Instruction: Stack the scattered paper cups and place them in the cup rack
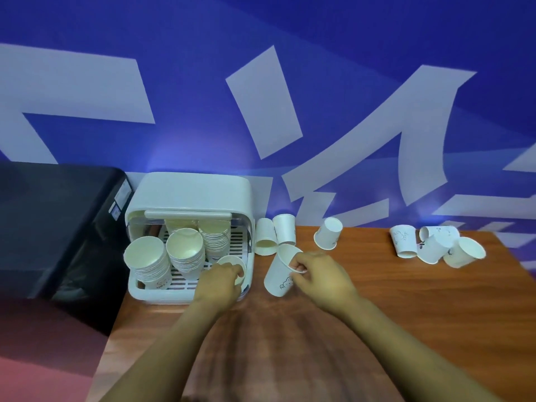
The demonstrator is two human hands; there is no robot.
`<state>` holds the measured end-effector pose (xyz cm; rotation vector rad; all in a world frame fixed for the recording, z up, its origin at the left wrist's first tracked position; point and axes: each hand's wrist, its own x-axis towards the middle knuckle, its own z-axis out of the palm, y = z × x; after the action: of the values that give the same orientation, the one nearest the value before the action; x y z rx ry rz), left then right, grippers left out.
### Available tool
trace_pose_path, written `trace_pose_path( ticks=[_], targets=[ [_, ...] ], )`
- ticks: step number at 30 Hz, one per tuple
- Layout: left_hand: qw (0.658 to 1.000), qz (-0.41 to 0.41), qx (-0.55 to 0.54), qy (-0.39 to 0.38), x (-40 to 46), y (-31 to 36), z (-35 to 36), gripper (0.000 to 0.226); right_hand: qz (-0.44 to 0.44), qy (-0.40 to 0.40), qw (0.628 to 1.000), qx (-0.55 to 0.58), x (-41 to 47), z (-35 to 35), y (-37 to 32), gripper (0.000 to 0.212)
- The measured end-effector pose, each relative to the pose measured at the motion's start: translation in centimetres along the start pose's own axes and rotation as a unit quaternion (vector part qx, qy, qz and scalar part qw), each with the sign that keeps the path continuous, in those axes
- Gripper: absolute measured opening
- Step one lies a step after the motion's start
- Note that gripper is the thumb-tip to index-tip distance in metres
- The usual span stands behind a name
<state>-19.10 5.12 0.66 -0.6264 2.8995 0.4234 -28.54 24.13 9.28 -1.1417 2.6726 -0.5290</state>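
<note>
The white cup rack (188, 195) stands at the table's left end with its lid raised, holding several tall stacks of paper cups (185, 253). My left hand (217, 282) grips a cup (230, 264) at the rack's front right corner. My right hand (319, 274) pinches the rim of a tilted white cup (278, 277) just right of the rack. Two cups (275, 235) lie behind it near the wall. Another cup (327, 233) lies on its side farther right. Several more cups (435, 245) are scattered at the far right.
The wooden table (377, 300) runs along a blue and white wall. A black appliance (52, 221) sits left of the rack, past the table's left edge.
</note>
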Motion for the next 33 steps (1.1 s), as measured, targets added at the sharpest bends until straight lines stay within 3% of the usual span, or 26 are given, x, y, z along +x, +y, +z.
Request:
trace_pose_path(
  ticks=[6, 12, 16, 19, 21, 25, 33],
  targets=[
    [0.989, -0.018, -0.133, 0.058, -2.6, -2.7, -2.9, 0.036, -0.128, 0.042, 0.990, -0.027, 2.1, 0.7, -3.4, 0.010],
    [0.970, -0.092, -0.192, 0.121, -7.3, -5.5, -5.3, 0.029, -0.275, -0.011, 0.945, -0.179, 4.7, 3.9, -7.1, 0.009],
    [0.967, -0.106, -0.191, 0.129, -9.1, -6.3, -6.0, 0.029, -0.256, -0.007, 0.937, -0.238, 5.6, 5.3, -7.8, 0.030],
    [0.966, -0.109, -0.196, 0.132, -9.6, -6.2, -6.2, 0.029, -0.243, -0.005, 0.941, -0.238, 6.1, 6.2, -7.4, 0.025],
    [0.965, -0.111, -0.198, 0.133, -9.7, -5.9, -6.2, 0.029, -0.242, -0.038, 0.946, -0.213, 6.1, 6.7, -7.0, 0.007],
    [0.967, -0.107, -0.195, 0.122, -9.7, -5.1, -6.0, 0.030, -0.193, -0.115, 0.954, -0.196, 6.1, 7.3, -6.1, 0.034],
    [0.971, -0.082, -0.193, 0.111, -9.3, -2.2, -6.1, 0.030, -0.163, -0.103, 0.972, -0.138, 4.7, 5.8, -2.9, 0.032]
  ],
)
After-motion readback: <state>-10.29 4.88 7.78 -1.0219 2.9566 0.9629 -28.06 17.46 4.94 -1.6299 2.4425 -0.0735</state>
